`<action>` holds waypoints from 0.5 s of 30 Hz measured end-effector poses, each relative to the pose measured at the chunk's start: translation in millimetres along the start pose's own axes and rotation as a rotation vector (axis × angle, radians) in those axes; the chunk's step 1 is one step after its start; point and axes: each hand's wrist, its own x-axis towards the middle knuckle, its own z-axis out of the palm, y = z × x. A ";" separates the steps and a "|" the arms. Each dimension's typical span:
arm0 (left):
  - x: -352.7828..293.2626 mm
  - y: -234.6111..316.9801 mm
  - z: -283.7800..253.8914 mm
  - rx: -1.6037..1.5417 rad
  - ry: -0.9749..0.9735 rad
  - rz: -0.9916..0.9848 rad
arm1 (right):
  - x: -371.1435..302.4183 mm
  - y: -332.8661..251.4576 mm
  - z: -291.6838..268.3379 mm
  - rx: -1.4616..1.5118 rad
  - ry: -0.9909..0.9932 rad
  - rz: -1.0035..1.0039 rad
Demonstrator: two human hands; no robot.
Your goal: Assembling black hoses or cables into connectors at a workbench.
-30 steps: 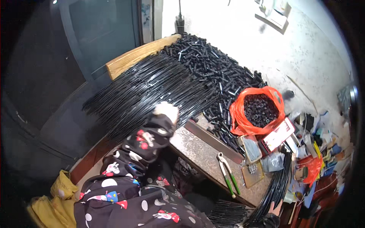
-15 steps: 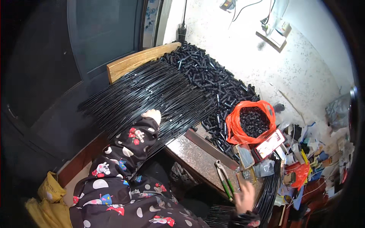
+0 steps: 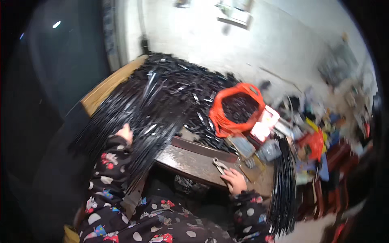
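Long thin black rods (image 3: 117,111) lie fanned in a thick heap across the left of the table. My left hand (image 3: 125,133) rests on their near side; motion blur hides how its fingers sit and whether any rod is in them. At the table's front edge, my right hand (image 3: 235,181) is closed over the handles of a pair of pincers (image 3: 220,165). The pincers' metal head points away from me, and the hand covers their handles. Beyond the rods spreads a pile of short black tube-like pieces (image 3: 182,77).
An orange plastic bag (image 3: 219,117) of small black parts stands right of the pile, beside a lit phone-like screen (image 3: 265,123) and a clear box (image 3: 242,146). A black rod bundle (image 3: 282,190) hangs over the right edge. A wooden board (image 3: 109,87) borders the left. Clutter (image 3: 314,141) fills the far right.
The view has swung to the right and blurred. My right hand has moved from beside the pincers onto their handles. My left hand stays on the rods, whose heap looks more fanned out.
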 end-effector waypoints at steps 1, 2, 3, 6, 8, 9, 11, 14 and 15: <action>-12.6 -6.6 -5.8 -0.003 -0.036 -0.009 | 4.0 -0.7 4.5 0.051 0.010 -0.003; -18.2 -11.3 10.6 0.109 -0.003 0.083 | 1.0 -0.9 0.2 0.025 0.010 0.029; -22.5 -26.2 15.3 0.236 0.053 0.147 | 5.4 -2.6 1.1 0.026 0.013 0.031; -1.1 -41.0 29.7 0.310 0.017 0.193 | 0.3 1.8 0.7 0.069 0.026 0.078; 5.0 -28.6 36.3 0.290 0.102 0.191 | -9.4 4.0 -5.8 0.061 0.029 0.128; -7.6 -7.1 12.1 0.259 0.094 0.035 | -9.0 3.8 -3.7 0.076 0.036 0.135; -7.8 1.2 -0.3 0.297 0.158 0.029 | -10.8 1.5 -7.2 0.072 0.055 0.139; -8.1 1.3 -22.6 0.073 -0.068 0.075 | -13.2 1.2 -4.2 0.091 0.062 0.173; 3.3 -8.8 -36.1 -0.057 -0.249 0.069 | -12.5 0.0 -6.1 0.099 0.060 0.178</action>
